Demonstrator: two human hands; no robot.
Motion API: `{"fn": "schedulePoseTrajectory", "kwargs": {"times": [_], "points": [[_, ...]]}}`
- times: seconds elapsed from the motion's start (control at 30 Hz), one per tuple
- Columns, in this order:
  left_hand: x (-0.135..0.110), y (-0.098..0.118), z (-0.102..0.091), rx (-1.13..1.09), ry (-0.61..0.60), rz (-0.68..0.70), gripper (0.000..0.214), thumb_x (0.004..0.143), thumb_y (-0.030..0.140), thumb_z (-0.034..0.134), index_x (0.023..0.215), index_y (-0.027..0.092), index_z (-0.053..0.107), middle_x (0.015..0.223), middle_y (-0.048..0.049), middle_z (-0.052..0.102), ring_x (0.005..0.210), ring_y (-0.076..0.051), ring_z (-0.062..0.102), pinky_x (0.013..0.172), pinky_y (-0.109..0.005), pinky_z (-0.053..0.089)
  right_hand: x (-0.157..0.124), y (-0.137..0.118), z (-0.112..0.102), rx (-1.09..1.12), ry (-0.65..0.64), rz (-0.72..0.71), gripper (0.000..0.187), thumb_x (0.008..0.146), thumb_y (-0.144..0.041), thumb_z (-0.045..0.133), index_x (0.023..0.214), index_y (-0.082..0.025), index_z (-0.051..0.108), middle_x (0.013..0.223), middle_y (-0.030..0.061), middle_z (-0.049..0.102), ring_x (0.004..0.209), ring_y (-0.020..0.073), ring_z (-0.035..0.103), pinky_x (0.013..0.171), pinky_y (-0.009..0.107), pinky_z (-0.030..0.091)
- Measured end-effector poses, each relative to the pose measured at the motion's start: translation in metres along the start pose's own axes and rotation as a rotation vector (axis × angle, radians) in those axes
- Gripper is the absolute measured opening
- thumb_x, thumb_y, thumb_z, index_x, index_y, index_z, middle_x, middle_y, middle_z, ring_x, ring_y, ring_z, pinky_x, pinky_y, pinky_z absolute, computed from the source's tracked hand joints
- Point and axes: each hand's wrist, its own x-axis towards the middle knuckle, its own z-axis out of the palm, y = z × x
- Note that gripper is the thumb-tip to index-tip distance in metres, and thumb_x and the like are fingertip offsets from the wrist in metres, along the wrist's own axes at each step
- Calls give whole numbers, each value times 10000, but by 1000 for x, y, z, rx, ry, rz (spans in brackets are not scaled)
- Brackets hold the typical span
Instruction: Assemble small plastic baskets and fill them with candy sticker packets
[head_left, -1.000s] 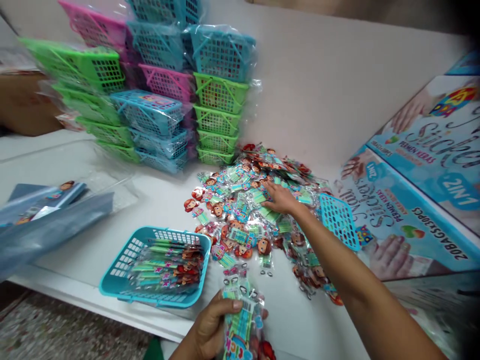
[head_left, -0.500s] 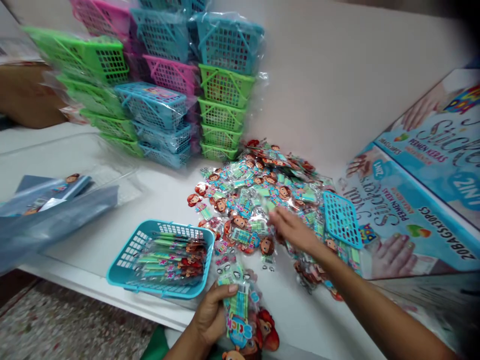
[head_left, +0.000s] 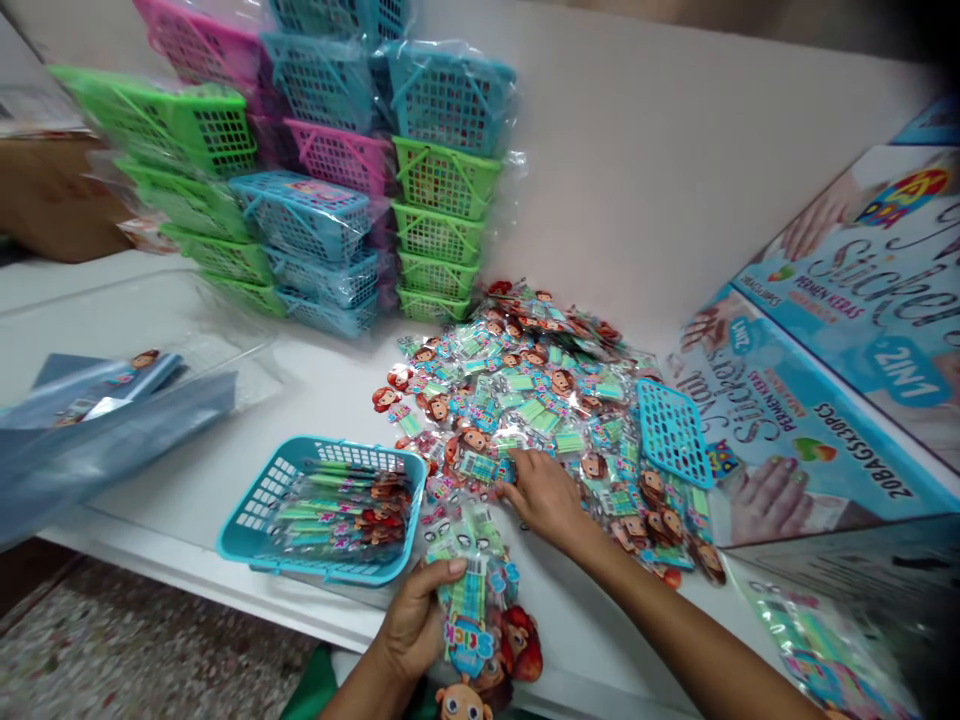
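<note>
My left hand [head_left: 416,620] is closed around a fanned bunch of clear candy stick packets [head_left: 469,600], printed with cartoon heads, at the table's front edge. My right hand [head_left: 547,495] reaches onto the loose pile of similar packets [head_left: 540,410]. Its thumb and fingertips are apart, beside a packet at the pile's near side, and nothing is seen lifted in them. Left of the held bunch stands a blue plastic basket [head_left: 259,505], with a row of packets [head_left: 341,515] standing on edge inside.
Wrapped green, blue and pink baskets [head_left: 322,230] are stacked at the back left. A blue perforated lid [head_left: 673,430] lies against the pile's right side, by printed cartons [head_left: 795,420]. Clear plastic bags [head_left: 150,440] lie at the left. More packets [head_left: 832,650] show at lower right.
My right hand has moved left and nearer to me over the pile, and its fingers are no longer blurred. My left hand keeps its bunch nearly in place. The view has shifted slightly.
</note>
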Motion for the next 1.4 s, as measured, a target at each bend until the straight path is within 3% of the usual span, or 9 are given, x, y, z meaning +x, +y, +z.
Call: {"fn": "schedulePoseTrajectory", "kwargs": {"times": [0.17,0.27,0.4,0.63,0.73,0.93,1.07,1.17,1.4], "points": [[-1,0,-4,60,4,-40,271,740,121,572,996,69,642,783,-129,719,670,-250,680,729,-412,507,10,5,11,-77,-3,-20,401,841,-301,559,1214,-159,517,1027,137,619,996,294,538,858,392,370],[1,1,-7,57,-6,-43,291,748,125,553,1017,50,635,761,-128,716,650,-244,676,757,-430,499,-7,6,1,303,14,75,337,875,-404,500,1124,-181,545,965,92,625,896,241,573,780,348,421],[4,-1,-9,26,-74,-72,359,764,141,521,1093,29,606,811,-139,717,681,-246,678,838,-463,468,-44,-8,-11,972,-267,138,365,865,-547,456,866,-197,559,700,-10,560,614,139,518,574,251,408],[0,-4,-7,-108,-268,-132,484,722,191,526,1177,30,567,940,-154,709,985,-316,636,954,-496,398,-75,-25,-4,1326,-300,288,372,797,-555,561,740,-188,541,663,-39,415,613,116,440,545,234,418],[-2,-3,-7,-118,-311,-98,507,715,192,528,1203,56,558,970,-138,706,1006,-314,628,969,-493,388,-79,-24,1,1363,-251,359,355,794,-551,563,765,-200,515,639,-54,373,575,106,400,524,225,406],[0,-7,-10,-131,-282,-137,504,719,212,533,1202,70,564,998,-139,698,1002,-314,629,968,-489,384,-95,-30,1,1194,-96,324,421,874,-429,491,1259,-291,395,793,-27,540,662,132,487,606,235,393],[0,-11,-10,-123,-312,-201,499,736,212,513,1204,46,557,1022,-161,686,1018,-322,619,968,-493,375,-95,-32,-9,1085,-214,180,300,892,-446,451,1034,-233,608,866,18,597,852,190,540,747,282,419],[-2,-14,-8,-112,-322,-256,505,749,214,501,1220,36,541,1028,-173,681,1025,-325,614,965,-495,372,-91,-30,-13,1074,-288,117,310,871,-457,491,802,-187,627,804,11,584,788,179,529,710,269,407],[-8,-18,4,-79,-283,-218,517,776,178,508,1288,101,495,1056,-157,675,995,-310,631,957,-487,376,-94,-17,6,1242,-164,322,373,763,-498,641,666,-188,457,617,-53,422,598,106,406,561,221,333]]}}
